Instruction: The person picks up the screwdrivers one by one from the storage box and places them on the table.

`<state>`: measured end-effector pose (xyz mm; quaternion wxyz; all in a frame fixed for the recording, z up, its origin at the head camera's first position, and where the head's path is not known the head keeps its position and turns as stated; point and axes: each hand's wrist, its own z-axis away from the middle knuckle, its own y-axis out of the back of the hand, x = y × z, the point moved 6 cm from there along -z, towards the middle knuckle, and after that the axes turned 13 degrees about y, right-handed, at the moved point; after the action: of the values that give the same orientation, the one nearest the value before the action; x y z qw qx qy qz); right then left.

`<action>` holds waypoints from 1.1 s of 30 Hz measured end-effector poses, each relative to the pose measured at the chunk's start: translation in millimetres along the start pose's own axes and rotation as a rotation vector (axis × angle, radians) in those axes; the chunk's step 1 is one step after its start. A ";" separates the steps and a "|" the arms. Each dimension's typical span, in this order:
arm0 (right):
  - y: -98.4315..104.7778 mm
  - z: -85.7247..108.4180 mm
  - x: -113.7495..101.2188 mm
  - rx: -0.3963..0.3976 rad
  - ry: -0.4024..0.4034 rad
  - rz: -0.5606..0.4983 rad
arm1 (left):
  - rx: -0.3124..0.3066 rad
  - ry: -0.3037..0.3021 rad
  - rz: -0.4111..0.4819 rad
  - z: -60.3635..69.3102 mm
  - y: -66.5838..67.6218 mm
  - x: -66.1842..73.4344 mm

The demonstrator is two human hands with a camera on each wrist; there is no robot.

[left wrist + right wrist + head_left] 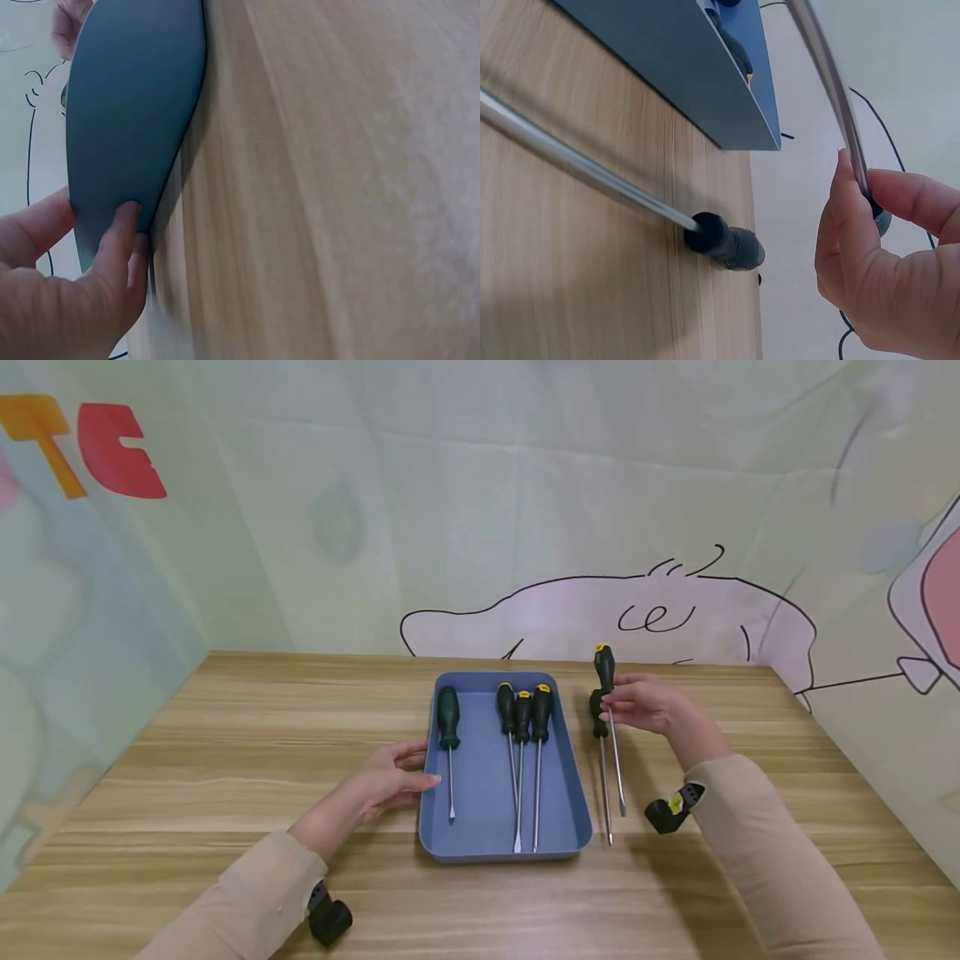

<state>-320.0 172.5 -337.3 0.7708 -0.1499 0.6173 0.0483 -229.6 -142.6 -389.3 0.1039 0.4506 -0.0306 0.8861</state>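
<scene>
My right hand (637, 702) pinches a screwdriver (604, 668) near the lower end of its black, yellow-capped handle, its shaft pointing down toward me. The right wrist view shows thumb and fingers around it. Just below and left, a second black-handled screwdriver (602, 760) lies on the table, right of the blue tray (480, 793). On the tray's left side, my left hand (386, 781) grips the wall, thumb over the rim and fingers against the outside. Inside lie a dark green-handled screwdriver (448, 718) at left and three black-and-yellow screwdrivers (522, 718) at right.
The wood-grain table (300, 710) reaches back to a wall hung with a printed cloth (450, 510). Each wrist wears a small black camera, such as the right wrist camera (667, 814).
</scene>
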 end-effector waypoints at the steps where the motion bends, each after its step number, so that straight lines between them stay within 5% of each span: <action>1: 0.6 0.5 -0.1 -0.005 0.001 0.004 | 0.002 0.000 0.000 -0.1 0.1 0.0; 33: 37.4 8.2 18.7 0.064 -0.026 -0.004 | 0.003 -0.007 0.012 -2.2 1.0 -1.4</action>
<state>-317.6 208.4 -360.2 0.7833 -0.1257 0.6081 0.0289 -230.7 -143.5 -391.7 0.0978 0.4535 -0.0321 0.8853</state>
